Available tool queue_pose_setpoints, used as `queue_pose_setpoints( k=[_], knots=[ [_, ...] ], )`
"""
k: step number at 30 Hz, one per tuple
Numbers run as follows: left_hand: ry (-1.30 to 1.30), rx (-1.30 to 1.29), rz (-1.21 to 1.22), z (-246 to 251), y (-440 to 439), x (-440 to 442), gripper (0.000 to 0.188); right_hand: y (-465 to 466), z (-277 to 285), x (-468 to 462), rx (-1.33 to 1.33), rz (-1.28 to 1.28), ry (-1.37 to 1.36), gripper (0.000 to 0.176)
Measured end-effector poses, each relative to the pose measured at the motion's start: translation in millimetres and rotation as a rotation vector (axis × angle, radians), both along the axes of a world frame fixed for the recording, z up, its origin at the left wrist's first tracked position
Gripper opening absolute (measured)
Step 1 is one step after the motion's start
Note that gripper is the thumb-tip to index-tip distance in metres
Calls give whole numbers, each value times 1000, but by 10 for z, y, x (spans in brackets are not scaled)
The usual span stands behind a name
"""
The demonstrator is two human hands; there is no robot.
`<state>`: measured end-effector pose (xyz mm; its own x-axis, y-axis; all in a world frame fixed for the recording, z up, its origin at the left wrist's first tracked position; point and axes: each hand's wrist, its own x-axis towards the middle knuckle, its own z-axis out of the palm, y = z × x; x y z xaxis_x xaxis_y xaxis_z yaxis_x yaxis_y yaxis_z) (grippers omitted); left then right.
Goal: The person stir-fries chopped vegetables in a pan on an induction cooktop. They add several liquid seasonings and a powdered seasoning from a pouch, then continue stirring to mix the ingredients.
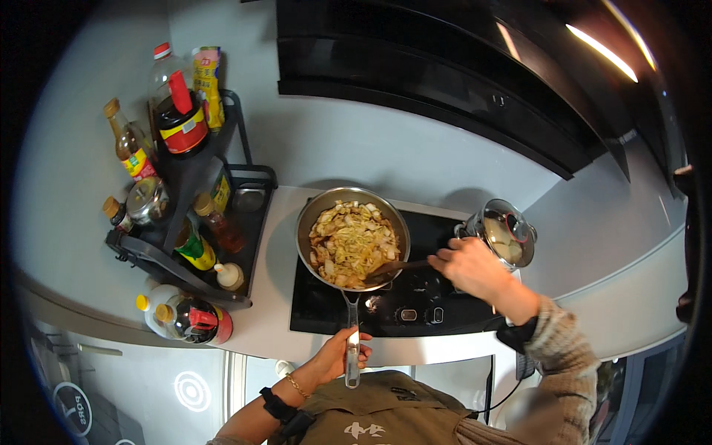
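A metal frying pan stands on the left side of the black cooktop, holding chopped cabbage that looks cooked with a brownish sauce. My left hand grips the pan's handle near the front edge of the counter. With my right hand I hold a dark spatula by its upper end, and its blade rests in the cabbage at the pan's lower right. Part of the blade is hidden by food.
A lidded pot stands at the right rear, close to my right hand. To the left, a two-tier black rack carries sauce bottles and jars. Large bottles stand in front of it. A range hood overhangs the back.
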<state>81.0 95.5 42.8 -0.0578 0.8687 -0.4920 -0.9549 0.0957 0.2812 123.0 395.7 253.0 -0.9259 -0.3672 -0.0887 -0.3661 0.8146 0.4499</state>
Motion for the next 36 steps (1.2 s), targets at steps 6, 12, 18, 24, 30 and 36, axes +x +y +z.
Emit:
queue_pose_setpoints(
  k=[6,12,18,24,30,36],
  knots=[
    [-7,10,-4,-20,-6,-15,52,-180,-532,-92,-215,-297,136,40],
    [-10,32,-7,-43,-14,-15,52,5,-360,83,-377,-491,301,36],
    [17,33,-13,-57,-20,11,53,295,-634,-495,-366,-769,324,23],
    [4,63,24,-96,-18,56,49,836,-415,-264,-1009,-1252,-343,14],
    [7,53,44,-81,-20,73,48,900,-1278,-394,-1537,-1342,-183,22],
    [21,32,45,-44,-28,90,47,607,-1425,-563,-963,-726,115,23]
  ],
)
